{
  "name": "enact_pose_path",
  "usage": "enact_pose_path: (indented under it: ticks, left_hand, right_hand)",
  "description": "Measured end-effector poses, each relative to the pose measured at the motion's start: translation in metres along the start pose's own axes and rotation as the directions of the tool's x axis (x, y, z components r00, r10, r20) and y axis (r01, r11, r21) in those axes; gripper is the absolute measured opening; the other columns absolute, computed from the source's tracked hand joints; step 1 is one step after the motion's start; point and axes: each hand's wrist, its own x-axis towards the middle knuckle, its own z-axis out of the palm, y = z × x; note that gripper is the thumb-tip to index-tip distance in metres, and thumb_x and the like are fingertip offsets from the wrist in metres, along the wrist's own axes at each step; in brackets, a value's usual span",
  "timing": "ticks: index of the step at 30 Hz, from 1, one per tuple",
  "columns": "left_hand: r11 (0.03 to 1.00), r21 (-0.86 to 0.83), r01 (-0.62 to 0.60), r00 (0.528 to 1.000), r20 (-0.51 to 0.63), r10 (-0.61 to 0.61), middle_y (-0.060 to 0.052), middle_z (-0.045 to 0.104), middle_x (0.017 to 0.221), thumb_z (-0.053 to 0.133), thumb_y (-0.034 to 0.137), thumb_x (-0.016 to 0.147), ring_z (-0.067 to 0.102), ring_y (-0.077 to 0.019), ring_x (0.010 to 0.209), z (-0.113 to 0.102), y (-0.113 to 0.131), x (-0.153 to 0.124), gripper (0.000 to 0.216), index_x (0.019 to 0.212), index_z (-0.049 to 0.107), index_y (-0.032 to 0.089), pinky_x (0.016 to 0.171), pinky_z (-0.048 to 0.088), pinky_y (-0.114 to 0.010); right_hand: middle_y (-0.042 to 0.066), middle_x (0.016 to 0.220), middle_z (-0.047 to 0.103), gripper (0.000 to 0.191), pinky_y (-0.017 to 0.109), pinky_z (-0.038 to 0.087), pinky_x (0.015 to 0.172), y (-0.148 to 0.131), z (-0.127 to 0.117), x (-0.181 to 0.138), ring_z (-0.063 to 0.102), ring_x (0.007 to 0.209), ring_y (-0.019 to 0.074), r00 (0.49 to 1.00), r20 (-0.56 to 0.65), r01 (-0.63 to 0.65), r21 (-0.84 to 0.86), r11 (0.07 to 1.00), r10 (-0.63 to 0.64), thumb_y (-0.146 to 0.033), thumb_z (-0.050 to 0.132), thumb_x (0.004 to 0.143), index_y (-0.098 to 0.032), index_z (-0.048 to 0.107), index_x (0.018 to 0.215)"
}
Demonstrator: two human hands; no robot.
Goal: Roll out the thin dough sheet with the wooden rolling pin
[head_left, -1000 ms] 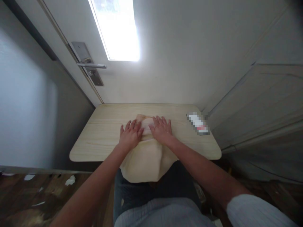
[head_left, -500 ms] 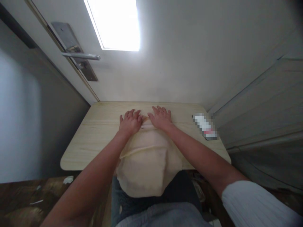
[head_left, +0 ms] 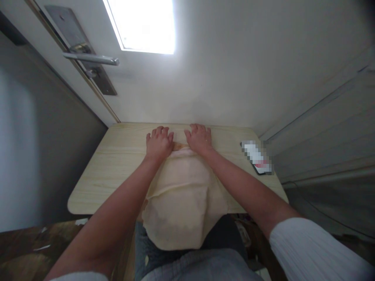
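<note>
A thin cream-coloured sheet [head_left: 178, 203], perhaps cloth, lies over the middle of the wooden tabletop [head_left: 117, 171]. Its near end hangs off the front edge over my lap. At its far end a folded edge shows, with a small brownish patch just beyond it. My left hand [head_left: 159, 141] rests palm down on the left far corner, fingers a little apart and pointing forward. On the right far corner lies my right hand [head_left: 199, 137], also palm down with its thumb spread toward the middle. What is under both palms is hidden.
A phone-like object [head_left: 256, 157], partly blurred out, lies on the tabletop's right side. Behind the table stands a pale door with a metal handle [head_left: 90, 58] and a bright window pane [head_left: 146, 23]. A dark cable [head_left: 316, 207] runs along the right.
Both hands have slid slightly forward, toward the door, and more of the brownish patch shows between them. The camera view has shifted a little. The sheet lies much as before.
</note>
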Motion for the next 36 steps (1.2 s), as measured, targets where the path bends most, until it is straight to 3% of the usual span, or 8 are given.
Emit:
enact_pose_path:
  ticks: [4,12,17,24,28,36]
  left_hand:
    - [0.999,-0.012,-0.047,0.998,0.037,0.048,-0.013,0.054,0.139,0.02,0.045,0.1,0.05,-0.0301,0.123,-0.005,0.002,-0.018,0.052,0.134,0.051,0.021,0.1,0.039,-0.048]
    - [1.0,0.009,-0.002,0.994,0.108,0.001,-0.008,0.045,0.151,0.016,0.05,0.1,0.041,-0.0296,0.135,-0.016,0.016,-0.067,0.055,0.143,0.043,0.03,0.108,0.032,-0.055]
    - [0.999,0.03,-0.037,0.99,0.138,0.033,-0.008,0.041,0.154,0.016,0.051,0.099,0.035,-0.0308,0.14,-0.023,0.02,-0.095,0.057,0.145,0.042,0.029,0.109,0.031,-0.058]
    - [0.993,0.015,-0.115,0.97,0.218,0.109,-0.009,0.04,0.155,0.016,0.051,0.099,0.034,-0.0305,0.142,-0.032,0.018,-0.124,0.059,0.147,0.04,0.025,0.11,0.031,-0.059]
    - [0.994,0.025,-0.109,0.973,0.209,0.102,-0.01,0.039,0.155,0.017,0.051,0.099,0.032,-0.0303,0.143,-0.029,0.017,-0.118,0.06,0.148,0.039,0.024,0.112,0.028,-0.06]
    - [0.999,0.014,-0.041,0.986,0.164,0.038,-0.007,0.041,0.155,0.011,0.051,0.099,0.035,-0.03,0.14,-0.015,0.013,-0.07,0.059,0.145,0.042,0.03,0.111,0.027,-0.06]
  right_hand:
    - [0.018,0.132,0.058,0.056,0.05,0.03,0.103,0.0,-0.007,-0.018,0.048,0.122,0.0306,0.999,0.046,-0.013,0.011,1.0,0.012,-0.05,0.026,0.101,-0.014,0.05,0.136]
    - [0.011,0.15,0.045,0.059,0.056,0.023,0.111,-0.002,-0.017,-0.073,0.038,0.135,0.032,0.995,0.081,-0.055,0.032,0.998,0.052,-0.055,0.028,0.099,-0.023,0.041,0.147]
    - [0.01,0.154,0.04,0.061,0.062,0.015,0.114,-0.001,-0.025,-0.103,0.031,0.141,0.0346,0.99,0.135,-0.029,0.024,0.999,0.026,-0.055,0.028,0.099,-0.023,0.038,0.149]
    - [0.012,0.155,0.037,0.063,0.065,0.015,0.113,0.003,-0.042,-0.133,0.029,0.142,0.0354,0.982,0.18,0.053,0.036,0.998,-0.059,-0.055,0.026,0.099,-0.019,0.036,0.15]
    - [0.012,0.155,0.038,0.064,0.063,0.014,0.114,0.003,-0.04,-0.129,0.029,0.142,0.0346,0.984,0.168,0.06,0.035,0.998,-0.065,-0.057,0.025,0.099,-0.02,0.036,0.15]
    - [0.01,0.155,0.039,0.063,0.06,0.014,0.114,0.003,-0.018,-0.076,0.029,0.142,0.0342,0.989,0.149,0.014,0.048,0.999,-0.021,-0.059,0.027,0.099,-0.024,0.04,0.149]
